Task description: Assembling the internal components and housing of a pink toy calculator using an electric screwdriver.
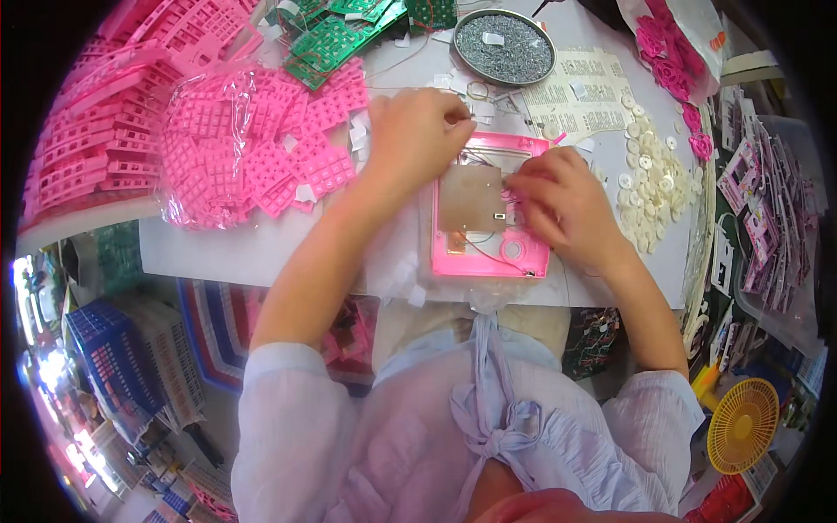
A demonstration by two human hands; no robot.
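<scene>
I see my left hand [417, 131] resting at the top left corner of the pink plastic casing [491, 209], fingers curled in tight with the tips pinched together over the thin wires [478, 157] at the casing's upper edge; whether they actually grip a wire I cannot tell. My right hand [558, 202] lies over the casing's right side, fingers bent and nearly closed, the fingertips [513, 187] pressing on the right edge of the square grey metal plate [472, 199] that sits inside the shell. The casing lies open side up on the white table [227, 248], right in front of me, between both hands, with a round white ring [512, 251] near its lower right corner and a red wire running along the bottom.

To the left, a clear, crinkled plastic bag [253, 148] holds pink grid-shaped frames, and behind it more pink frames [105, 122] are stacked loose. Green circuit boards [340, 35] lie at the top, beside a round metal tin [503, 45] filled with small grey screws. A printed paper sheet [575, 91] lies right of the tin. A heap of small cream rubber discs [649, 187] lies just beside my right hand. A yellow fan grille [742, 424] shows at the lower right.
</scene>
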